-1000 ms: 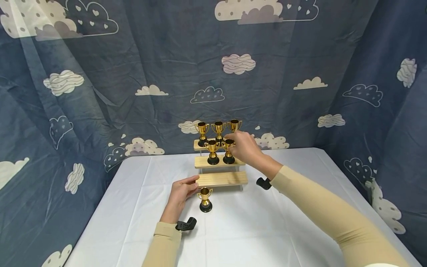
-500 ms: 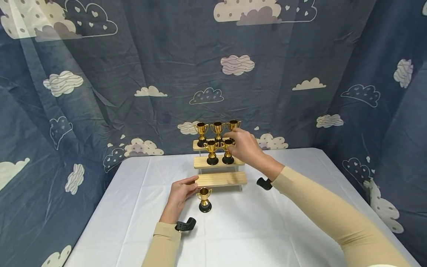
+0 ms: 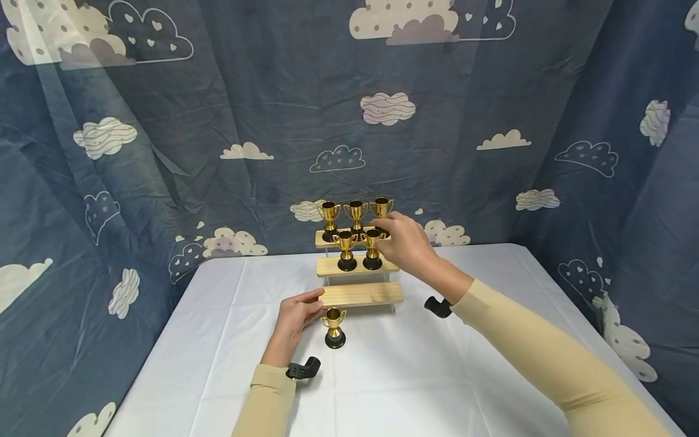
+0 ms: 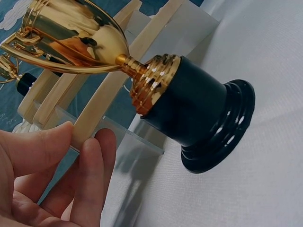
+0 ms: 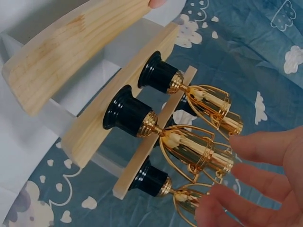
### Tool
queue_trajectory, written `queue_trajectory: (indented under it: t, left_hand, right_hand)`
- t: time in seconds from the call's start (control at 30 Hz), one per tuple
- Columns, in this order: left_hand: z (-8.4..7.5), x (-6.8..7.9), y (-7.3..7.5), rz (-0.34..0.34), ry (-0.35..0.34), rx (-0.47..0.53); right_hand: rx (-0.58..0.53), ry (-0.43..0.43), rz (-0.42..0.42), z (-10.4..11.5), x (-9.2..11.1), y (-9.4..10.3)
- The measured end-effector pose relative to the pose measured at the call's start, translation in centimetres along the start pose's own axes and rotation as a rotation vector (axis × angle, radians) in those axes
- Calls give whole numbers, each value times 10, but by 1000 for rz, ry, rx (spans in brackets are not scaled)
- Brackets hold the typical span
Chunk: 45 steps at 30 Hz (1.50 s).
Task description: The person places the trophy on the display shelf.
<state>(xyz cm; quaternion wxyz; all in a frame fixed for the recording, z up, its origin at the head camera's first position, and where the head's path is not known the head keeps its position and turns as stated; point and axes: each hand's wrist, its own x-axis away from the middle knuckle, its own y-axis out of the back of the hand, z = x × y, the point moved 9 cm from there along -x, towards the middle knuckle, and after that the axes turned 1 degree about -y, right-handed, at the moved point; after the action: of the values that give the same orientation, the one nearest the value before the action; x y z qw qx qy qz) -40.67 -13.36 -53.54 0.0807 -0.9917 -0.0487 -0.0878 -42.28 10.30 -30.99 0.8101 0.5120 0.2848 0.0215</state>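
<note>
A stepped display stand with wooden boards stands mid-table. My left hand pinches the left end of its lowest board between thumb and fingers, as the left wrist view shows. Close to that hand, a small gold trophy cup with a black base stands upright on the table. Two more trophies occupy the middle board. Beside the right one is my right hand; in the right wrist view its fingers are spread and loosely bent near the cup's rim, without gripping it.
Three trophies stand in a row on the top board, the right one partly behind my right hand. A white cloth covers the table. Behind hangs a blue curtain with cloud prints.
My right hand has eased slightly to the right, away from the right trophy on the middle board, which stays standing. The left hand keeps its place on the lowest board.
</note>
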Motion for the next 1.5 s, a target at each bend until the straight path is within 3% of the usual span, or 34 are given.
queue_trajectory:
  t: [0.4, 0.77, 1.17, 1.5]
  left_hand:
    - [2, -2, 3, -5, 10, 5]
    - [3, -2, 3, 4, 10, 20]
    - [4, -3, 2, -5, 3, 19]
    - [3, -1, 1, 4, -1, 13]
  right_hand:
    - [5, -33, 7, -3, 17, 5]
    - [-54, -4, -35, 1, 37, 7]
    - [-125, -31, -28, 4, 64, -8]
    - [-217, -60, 5, 10, 86, -33]
